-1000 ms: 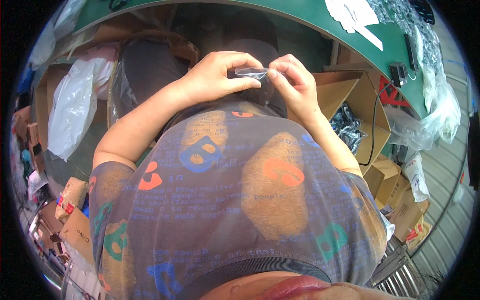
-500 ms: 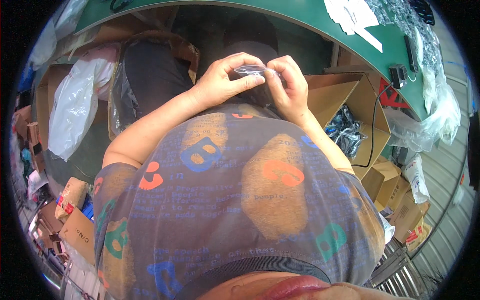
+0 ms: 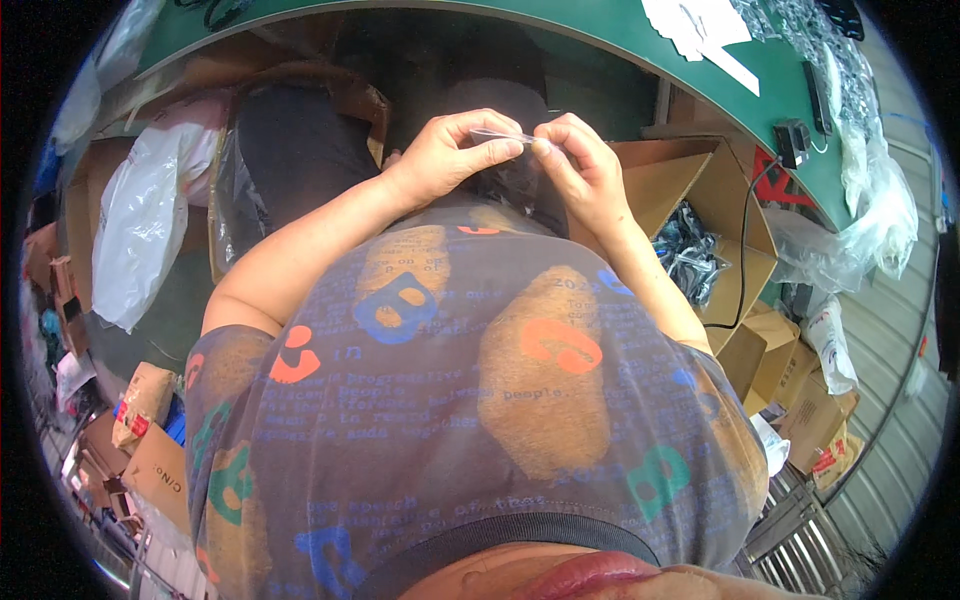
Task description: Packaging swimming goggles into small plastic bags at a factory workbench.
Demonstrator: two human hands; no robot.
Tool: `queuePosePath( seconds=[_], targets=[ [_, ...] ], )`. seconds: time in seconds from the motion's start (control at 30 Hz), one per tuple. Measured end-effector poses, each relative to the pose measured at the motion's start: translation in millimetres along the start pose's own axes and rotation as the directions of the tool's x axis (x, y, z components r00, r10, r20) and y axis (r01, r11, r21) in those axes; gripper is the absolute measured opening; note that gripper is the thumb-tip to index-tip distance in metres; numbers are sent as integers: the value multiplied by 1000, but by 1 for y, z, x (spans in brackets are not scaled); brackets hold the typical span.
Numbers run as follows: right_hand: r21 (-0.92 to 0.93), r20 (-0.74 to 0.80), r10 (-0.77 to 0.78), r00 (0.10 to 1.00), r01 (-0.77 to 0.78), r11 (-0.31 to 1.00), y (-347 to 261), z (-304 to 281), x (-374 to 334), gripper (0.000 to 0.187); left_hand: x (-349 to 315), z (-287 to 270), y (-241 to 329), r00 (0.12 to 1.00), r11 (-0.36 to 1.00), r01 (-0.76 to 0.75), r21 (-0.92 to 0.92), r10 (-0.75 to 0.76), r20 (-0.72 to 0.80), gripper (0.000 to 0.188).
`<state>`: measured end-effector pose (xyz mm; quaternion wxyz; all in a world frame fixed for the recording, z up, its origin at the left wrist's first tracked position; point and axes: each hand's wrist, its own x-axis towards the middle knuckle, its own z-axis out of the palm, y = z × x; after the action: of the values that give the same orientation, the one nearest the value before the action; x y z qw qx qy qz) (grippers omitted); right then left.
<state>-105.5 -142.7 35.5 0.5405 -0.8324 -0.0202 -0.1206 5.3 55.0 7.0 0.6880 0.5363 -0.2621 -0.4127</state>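
Observation:
Above my lap, my left hand (image 3: pixel 452 160) and my right hand (image 3: pixel 585 175) meet with thumbs and fingertips pinched. Between them is a small piece of clear plastic (image 3: pixel 500 133), thin and flattened, which looks like a little bag. My left thumb lies along its near side while the fingers curl behind it. At its right end, the right thumb and forefinger pinch it close to the left thumb's tip. Whether anything is inside the plastic I cannot make out.
Ahead curves a green tabletop (image 3: pixel 600 28) bearing white papers (image 3: pixel 700 35) and a black adapter (image 3: pixel 793 143) with a hanging cable. An open carton (image 3: pixel 750 215) at right holds black bagged items (image 3: pixel 688 255). At left, a white plastic bag (image 3: pixel 145 220) drapes over another carton (image 3: pixel 85 200).
The clear plastic showed a wider, rounder face before and now appears as a narrow strip. Both hands stay nearly in place, still pinching it.

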Motion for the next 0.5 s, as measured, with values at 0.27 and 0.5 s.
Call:
queuePosePath(
  seconds=[0.27,0.5],
  targets=[
    [72,73,186,980,-192,979,5,-28,-4,20,0,-8,-4,999,997,33,66,-30,-39,14],
    [19,175,121,977,-127,992,6,-29,5,11,-2,-4,-2,999,997,17,81,-14,-32,13]
  ],
)
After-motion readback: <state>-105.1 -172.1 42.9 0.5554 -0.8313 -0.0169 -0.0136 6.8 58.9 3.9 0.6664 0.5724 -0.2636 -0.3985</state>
